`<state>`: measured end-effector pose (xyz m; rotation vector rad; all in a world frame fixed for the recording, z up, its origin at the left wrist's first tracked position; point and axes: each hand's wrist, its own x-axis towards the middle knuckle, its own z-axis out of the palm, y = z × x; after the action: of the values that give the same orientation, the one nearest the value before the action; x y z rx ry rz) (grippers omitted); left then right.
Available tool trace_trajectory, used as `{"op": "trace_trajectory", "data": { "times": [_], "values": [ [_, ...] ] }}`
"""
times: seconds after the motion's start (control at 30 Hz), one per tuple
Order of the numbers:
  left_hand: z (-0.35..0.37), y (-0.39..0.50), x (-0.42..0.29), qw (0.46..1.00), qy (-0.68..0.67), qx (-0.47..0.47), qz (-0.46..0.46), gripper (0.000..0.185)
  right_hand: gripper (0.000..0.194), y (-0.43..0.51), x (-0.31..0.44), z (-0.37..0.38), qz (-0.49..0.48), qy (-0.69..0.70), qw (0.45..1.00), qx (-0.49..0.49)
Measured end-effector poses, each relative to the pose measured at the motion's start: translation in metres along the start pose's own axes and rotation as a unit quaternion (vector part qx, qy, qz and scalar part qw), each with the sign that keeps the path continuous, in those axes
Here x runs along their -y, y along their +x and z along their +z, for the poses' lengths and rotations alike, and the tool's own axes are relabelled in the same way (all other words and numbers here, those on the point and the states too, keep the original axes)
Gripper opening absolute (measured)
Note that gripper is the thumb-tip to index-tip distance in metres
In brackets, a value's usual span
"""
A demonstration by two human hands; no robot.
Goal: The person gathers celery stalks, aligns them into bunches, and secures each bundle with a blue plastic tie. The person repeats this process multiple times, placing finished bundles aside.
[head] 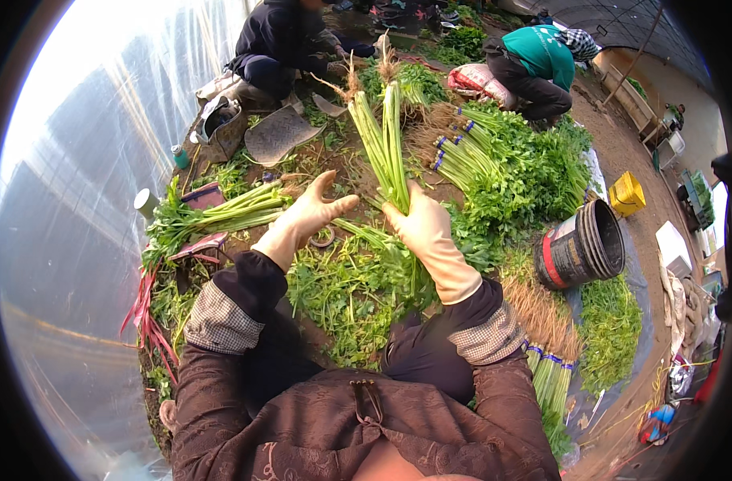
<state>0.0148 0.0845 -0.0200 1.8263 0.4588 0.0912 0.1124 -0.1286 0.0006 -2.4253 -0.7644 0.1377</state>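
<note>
My right hand [423, 225], in a cream rubber glove, grips a small bunch of celery stalks [382, 141] with roots pointing away from me. The leafy ends hang below the fist. To the left, my gloved left hand [309, 213] is held apart from the bunch, thumb and fingers spread, with nothing in it. Beside that hand a pile of loose celery [233, 210] lies with its leaves toward the plastic wall. A roll of tape [322, 237] sits on the ground between my hands. Trimmed celery leaves [342, 294] cover the soil before my knees.
Banded celery bundles [480, 144] are heaped at right, near a black bucket [576, 246] and a yellow container [626, 193]. More bundles [549, 373] lie by my right elbow. Two people [275, 48] [534, 66] crouch ahead. Plastic sheeting [77, 240] rises at left.
</note>
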Motion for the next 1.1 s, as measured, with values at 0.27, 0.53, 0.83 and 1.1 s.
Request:
{"op": "trace_trajectory", "data": {
  "times": [0.27,0.53,0.83,1.1],
  "values": [
    [0.043,0.001,-0.023,0.855,-0.492,-0.161,-0.004,0.026,0.109,-0.022,0.036,0.045,-0.139,-0.032,0.989,0.032],
    [0.036,-0.017,-0.024,0.847,-0.527,0.001,0.063,0.032,0.075,-0.012,0.024,0.026,0.035,0.538,0.775,0.329],
    [0.011,-0.004,-0.024,0.882,-0.462,0.032,0.084,0.05,0.085,-0.018,0.033,0.017,-0.056,0.415,0.872,0.253],
    [0.056,-0.032,-0.02,0.921,-0.343,0.179,0.046,0.043,0.108,0.008,0.017,-0.024,-0.035,0.562,0.825,0.045]
  ]
}}
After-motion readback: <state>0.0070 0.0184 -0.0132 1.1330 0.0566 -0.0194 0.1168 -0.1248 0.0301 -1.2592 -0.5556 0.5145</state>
